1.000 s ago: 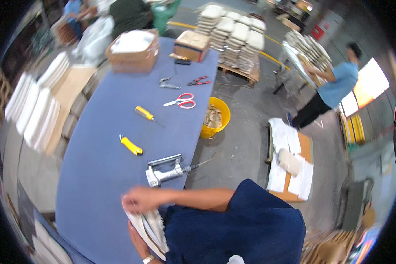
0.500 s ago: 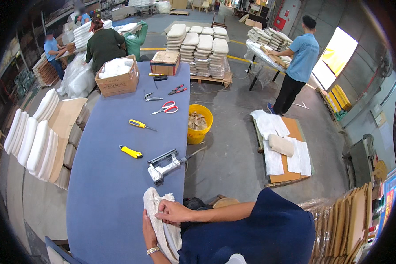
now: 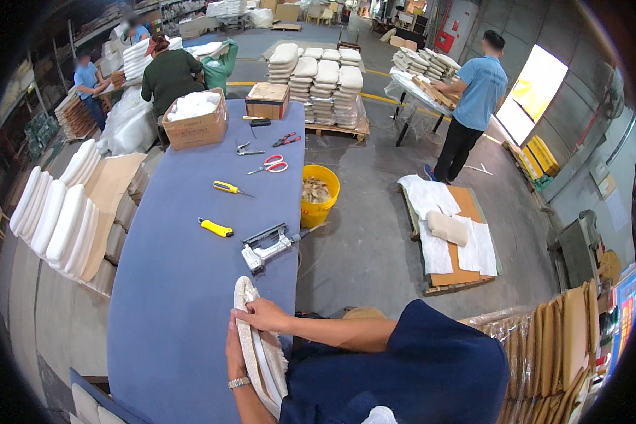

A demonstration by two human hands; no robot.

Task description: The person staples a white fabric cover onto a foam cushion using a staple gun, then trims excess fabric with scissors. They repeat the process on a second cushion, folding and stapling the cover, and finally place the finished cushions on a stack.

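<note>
A white padded seat panel (image 3: 256,353) stands on its edge at the near end of the blue-covered table (image 3: 184,297). My right hand (image 3: 263,316) grips its upper rim from the right, the arm in a dark blue sleeve. On its left face rests my left hand (image 3: 236,351), with a watch on the wrist. A grey pneumatic staple gun (image 3: 265,247) lies just beyond the panel, its hose running off the table's right edge.
Farther along the table lie a yellow utility knife (image 3: 215,227), a yellow screwdriver (image 3: 227,187), red scissors (image 3: 271,166), pliers and two cardboard boxes (image 3: 195,120). A yellow bucket (image 3: 319,195) stands right of the table. White cushions (image 3: 56,219) are stacked left; other people work beyond.
The view has swung right and up. The white panel has been raised from flat at the table's near edge to standing on edge between both hands.
</note>
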